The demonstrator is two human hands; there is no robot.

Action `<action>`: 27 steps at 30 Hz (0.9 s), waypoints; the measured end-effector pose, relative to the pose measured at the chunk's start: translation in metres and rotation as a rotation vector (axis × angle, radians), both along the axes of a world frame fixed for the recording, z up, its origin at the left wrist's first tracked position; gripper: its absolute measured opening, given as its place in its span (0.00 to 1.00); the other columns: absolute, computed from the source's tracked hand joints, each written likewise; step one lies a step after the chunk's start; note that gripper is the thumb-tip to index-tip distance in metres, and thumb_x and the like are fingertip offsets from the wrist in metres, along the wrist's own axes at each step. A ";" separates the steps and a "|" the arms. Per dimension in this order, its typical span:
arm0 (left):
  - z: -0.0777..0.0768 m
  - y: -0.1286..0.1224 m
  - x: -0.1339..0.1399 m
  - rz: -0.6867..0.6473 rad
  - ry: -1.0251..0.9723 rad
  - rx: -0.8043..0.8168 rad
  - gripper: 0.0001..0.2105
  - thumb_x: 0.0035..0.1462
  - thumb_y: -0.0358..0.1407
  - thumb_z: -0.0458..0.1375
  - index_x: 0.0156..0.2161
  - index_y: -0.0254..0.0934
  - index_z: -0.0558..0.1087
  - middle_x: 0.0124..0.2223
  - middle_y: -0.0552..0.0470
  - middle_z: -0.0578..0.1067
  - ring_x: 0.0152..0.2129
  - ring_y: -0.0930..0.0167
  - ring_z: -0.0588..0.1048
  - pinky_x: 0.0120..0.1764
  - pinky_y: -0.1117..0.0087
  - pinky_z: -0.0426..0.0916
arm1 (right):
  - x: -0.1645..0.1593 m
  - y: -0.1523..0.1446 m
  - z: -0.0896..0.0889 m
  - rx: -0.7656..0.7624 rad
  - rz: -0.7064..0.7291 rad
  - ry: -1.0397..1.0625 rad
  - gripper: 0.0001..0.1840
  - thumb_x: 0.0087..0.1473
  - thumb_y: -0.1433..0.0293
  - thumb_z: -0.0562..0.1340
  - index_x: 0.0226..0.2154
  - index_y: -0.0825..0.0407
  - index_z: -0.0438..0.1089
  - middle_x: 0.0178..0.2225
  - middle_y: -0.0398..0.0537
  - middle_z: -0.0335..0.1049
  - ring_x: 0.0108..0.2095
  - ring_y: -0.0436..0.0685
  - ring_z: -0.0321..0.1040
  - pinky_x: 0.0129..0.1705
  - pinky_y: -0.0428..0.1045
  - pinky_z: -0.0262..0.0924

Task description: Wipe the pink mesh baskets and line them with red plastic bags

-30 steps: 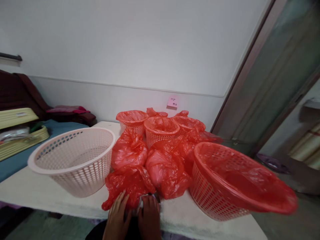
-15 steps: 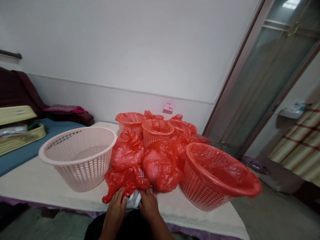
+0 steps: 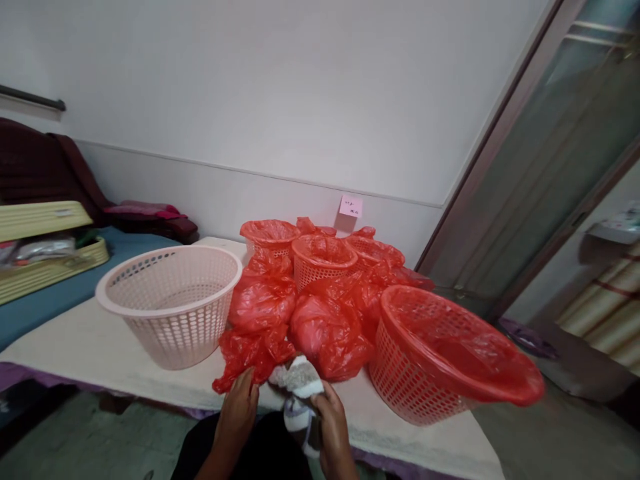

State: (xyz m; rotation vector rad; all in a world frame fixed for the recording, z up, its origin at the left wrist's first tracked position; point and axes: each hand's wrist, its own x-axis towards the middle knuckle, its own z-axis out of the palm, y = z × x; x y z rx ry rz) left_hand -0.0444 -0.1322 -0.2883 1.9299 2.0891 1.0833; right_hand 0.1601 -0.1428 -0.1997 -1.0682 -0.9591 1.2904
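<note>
My right hand is closed around a soft, striped grey and white cloth, which hangs over the table's front edge. Its exact kind cannot be made out. Beside it, my left hand has its fingers closed at the near edge of a crumpled red plastic bag; the fingertips partly hide the grip. Just behind lie a full, rounded red plastic bag and another bulging red bag. To the left stands a pale pink plastic basket, with nothing seen inside it.
A red-lined basket stands at the right, its rim reaching past the table edge. Several smaller lined baskets, one in the middle, stand near the wall. A pink note is on the wall. A yellow case stands open on the left.
The striped cloth has come out from beside the red bag and is now in my right hand, raised and spread. My left hand stays by the bag. The camera view has shifted slightly left.
</note>
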 end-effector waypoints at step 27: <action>0.058 -0.022 0.005 -0.119 -0.143 0.082 0.15 0.64 0.39 0.46 0.47 0.36 0.71 0.47 0.41 0.74 0.48 0.63 0.73 0.54 0.59 0.66 | -0.040 0.020 -0.038 -0.216 -0.062 0.175 0.16 0.39 0.65 0.64 0.34 0.55 0.73 0.31 0.45 0.77 0.33 0.59 0.72 0.36 0.50 0.65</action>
